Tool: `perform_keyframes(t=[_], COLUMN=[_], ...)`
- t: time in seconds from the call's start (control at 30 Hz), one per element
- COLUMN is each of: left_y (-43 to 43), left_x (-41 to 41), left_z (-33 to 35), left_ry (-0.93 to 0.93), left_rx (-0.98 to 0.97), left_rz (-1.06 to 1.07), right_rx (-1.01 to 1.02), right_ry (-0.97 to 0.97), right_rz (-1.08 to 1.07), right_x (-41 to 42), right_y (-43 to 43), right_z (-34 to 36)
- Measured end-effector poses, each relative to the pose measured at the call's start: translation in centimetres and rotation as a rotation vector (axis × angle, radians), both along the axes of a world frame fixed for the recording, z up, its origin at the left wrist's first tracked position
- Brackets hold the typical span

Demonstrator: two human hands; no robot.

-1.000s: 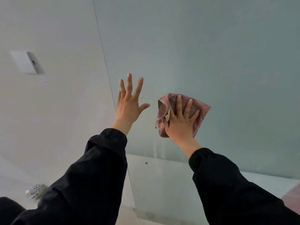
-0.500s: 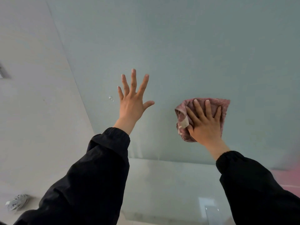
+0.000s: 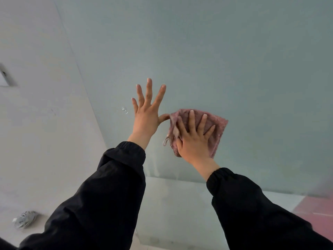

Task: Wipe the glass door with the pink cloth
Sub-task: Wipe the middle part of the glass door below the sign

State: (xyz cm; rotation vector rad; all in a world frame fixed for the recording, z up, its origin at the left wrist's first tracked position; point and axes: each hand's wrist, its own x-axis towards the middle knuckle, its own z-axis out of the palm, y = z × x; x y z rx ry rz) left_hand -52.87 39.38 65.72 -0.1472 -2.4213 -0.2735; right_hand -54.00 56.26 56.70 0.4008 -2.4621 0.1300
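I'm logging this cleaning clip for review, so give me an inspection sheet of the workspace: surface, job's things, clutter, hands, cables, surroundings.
Surface: frosted glass door, with faint streaks low down below the hands.
Job's things: pink cloth, bunched and pressed against the glass.
Clutter: what looks like a grey shoe on the floor at lower left.
Hands: left hand has its fingers spread at the glass and its thumb beside the cloth; right hand lies flat on the cloth with fingers straight.
Cables: nothing seen.
Surroundings: pale wall left of the door, with a white plate on it; pink floor patch at lower right.
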Motion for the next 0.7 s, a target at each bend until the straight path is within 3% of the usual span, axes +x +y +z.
perform_keyframes(t=[0.3, 0.53, 0.7], left_y=[1.6, 6.7, 10.1], left_x=[1.3, 1.1, 0.1], left_z=[-0.7, -0.3, 0.0], left_ry=[-0.002, 0.039, -0.017], left_rx=[0.038, -0.168, -0.158], left_rz=[0.061, -0.033, 0.026], right_rx=[0.060, 0.090, 0.058], right_ry=[0.154, 0.236, 0.247], right_rz=[0.055, -0.028, -0.077], right_x=[0.6, 0.7, 0.7], right_y=[7.9, 16.2, 18.4], right_z=[-0.4, -0.5, -1.2])
